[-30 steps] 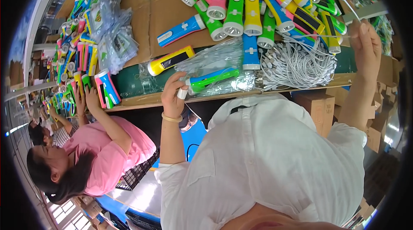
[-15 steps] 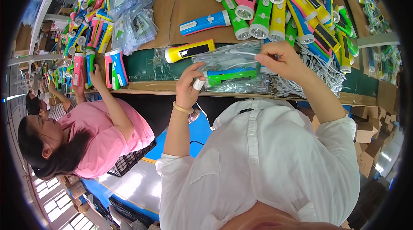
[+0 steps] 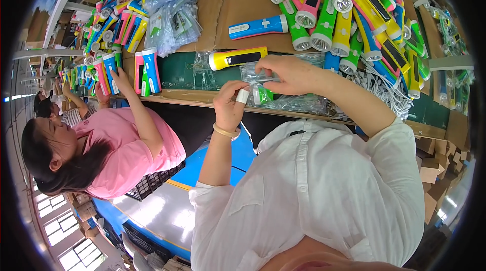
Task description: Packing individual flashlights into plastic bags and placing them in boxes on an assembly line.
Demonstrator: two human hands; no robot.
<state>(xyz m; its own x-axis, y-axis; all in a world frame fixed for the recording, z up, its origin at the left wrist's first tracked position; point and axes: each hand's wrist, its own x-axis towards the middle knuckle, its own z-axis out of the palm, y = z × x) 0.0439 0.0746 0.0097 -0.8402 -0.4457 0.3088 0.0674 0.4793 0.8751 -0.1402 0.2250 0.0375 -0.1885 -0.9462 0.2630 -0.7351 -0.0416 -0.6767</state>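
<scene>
My left hand (image 3: 231,105), with a white wrap on one finger, pinches the opening end of a clear plastic bag (image 3: 304,103) at the table's near edge. Over the bag from the right reaches my right hand (image 3: 286,74), its fingers curled and closed on the plastic beside the left fingertips. Part of a green flashlight (image 3: 264,94) shows through the bag; my right hand and forearm hide much of the rest. Just beyond lies a yellow and pink flashlight (image 3: 238,58) with a dark panel.
A heap of colourful flashlights (image 3: 344,23) covers the far right, above a bundle of white cables (image 3: 385,91). Flat clear bags (image 3: 172,15) are stacked at the far left. A blue flashlight (image 3: 258,27) lies on cardboard. At left, a person in pink (image 3: 126,144) handles flashlights.
My right hand has moved left across the bag to meet my left hand at its opening. The white cable it held is no longer visible there. The whole view has shifted slightly.
</scene>
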